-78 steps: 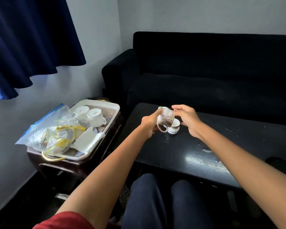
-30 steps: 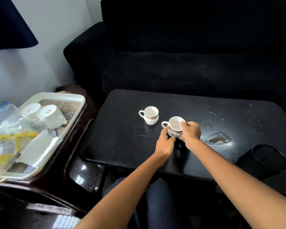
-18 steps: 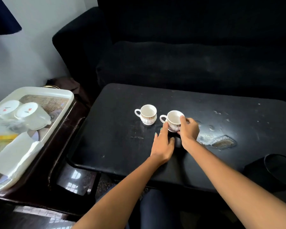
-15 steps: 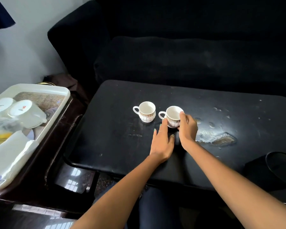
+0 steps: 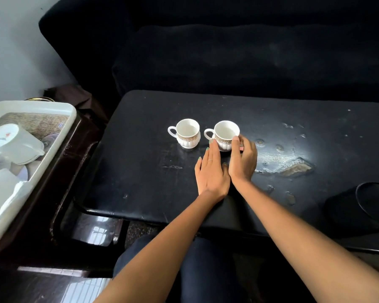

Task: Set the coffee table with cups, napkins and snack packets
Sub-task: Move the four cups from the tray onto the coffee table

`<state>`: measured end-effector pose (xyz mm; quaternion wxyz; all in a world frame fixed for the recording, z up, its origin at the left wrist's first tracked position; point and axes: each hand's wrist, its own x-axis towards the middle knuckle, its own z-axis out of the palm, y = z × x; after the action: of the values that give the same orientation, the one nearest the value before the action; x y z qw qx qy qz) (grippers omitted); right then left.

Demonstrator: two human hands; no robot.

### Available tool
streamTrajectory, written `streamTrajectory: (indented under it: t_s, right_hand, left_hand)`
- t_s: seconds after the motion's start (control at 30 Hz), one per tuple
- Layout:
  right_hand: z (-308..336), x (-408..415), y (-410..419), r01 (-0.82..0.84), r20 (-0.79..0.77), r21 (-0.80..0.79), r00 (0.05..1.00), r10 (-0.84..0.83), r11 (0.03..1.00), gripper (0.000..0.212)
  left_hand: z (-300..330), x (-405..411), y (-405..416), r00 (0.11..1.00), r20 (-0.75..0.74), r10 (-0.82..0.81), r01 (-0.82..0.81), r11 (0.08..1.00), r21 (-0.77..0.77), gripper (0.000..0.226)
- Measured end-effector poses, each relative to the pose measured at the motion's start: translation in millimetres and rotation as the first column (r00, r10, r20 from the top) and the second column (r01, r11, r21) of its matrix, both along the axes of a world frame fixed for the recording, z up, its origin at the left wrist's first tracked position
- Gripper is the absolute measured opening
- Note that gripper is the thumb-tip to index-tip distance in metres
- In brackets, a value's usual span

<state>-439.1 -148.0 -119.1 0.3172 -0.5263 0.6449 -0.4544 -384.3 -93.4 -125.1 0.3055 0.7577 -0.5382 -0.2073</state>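
Two small white cups with a gold band stand upright on the black coffee table [image 5: 140, 171], handles pointing left. The left cup [image 5: 187, 133] stands free. My right hand [image 5: 242, 159] curls its thumb and fingers round the right cup [image 5: 225, 134], which sits on the table. My left hand [image 5: 211, 169] lies with straight fingers beside that cup, its fingertips touching the cup's near left side. Larger white cups [image 5: 13, 142] and folded white napkins [image 5: 2, 193] lie in the white tray [image 5: 53, 107] on the left.
The tray rests on a dark wooden side table [image 5: 70, 171] left of the coffee table. A black sofa [image 5: 228, 51] stands behind. A black round container [image 5: 363, 204] sits at the table's right front. The tabletop has a peeled patch [image 5: 295, 169].
The right cup has been set down close beside the left cup. My left hand has flattened out next to it. The view has tilted down and nearer.
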Motion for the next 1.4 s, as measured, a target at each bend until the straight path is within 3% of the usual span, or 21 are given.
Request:
streamTrajectory:
  t_s: [0.23,0.43,0.7,0.87,0.93,1.17,1.4]
  right_hand:
    - [-2.3,-3.4,12.1,0.001,0.043,-0.025,0.999,0.001,1.000,0.027]
    - [-4.9,-17.1,51.5,-0.035,-0.170,-0.005,0.985,0.034,0.999,0.022]
    - [9.0,-25.4,100.1,-0.246,-0.383,0.210,0.870,0.311,0.946,0.033]
    - [30.6,-17.3,120.3,-0.371,-0.304,0.247,0.847,0.436,0.895,0.040]
    - [39.6,-9.8,129.5,-0.414,-0.305,0.224,0.830,0.467,0.882,0.038]
    - [82.8,46.8,142.3,-0.525,-0.302,0.106,0.792,0.530,0.844,0.034]
    - [129.7,121.7,147.7,-0.636,-0.301,0.037,0.728,0.616,0.770,0.038]
  left_hand:
    - [-0.8,1.5,5.1,0.999,-0.033,-0.002,0.001,1.000,-0.016,0.066]
    - [0.2,0.0,32.3,0.997,-0.067,0.023,-0.023,1.000,0.002,0.064]
    - [17.4,-0.9,81.9,0.995,-0.048,-0.087,0.095,0.977,0.192,0.066]
    - [50.4,11.1,108.7,0.974,-0.163,-0.156,0.201,0.929,0.310,0.064]
    - [65.4,20.4,119.7,0.969,-0.144,-0.200,0.237,0.916,0.325,0.065]
    - [119.5,79.1,141.6,0.981,-0.061,-0.186,0.195,0.949,0.249,0.063]
    - [157.7,142.0,159.4,0.998,0.039,-0.044,0.039,0.992,0.122,0.065]
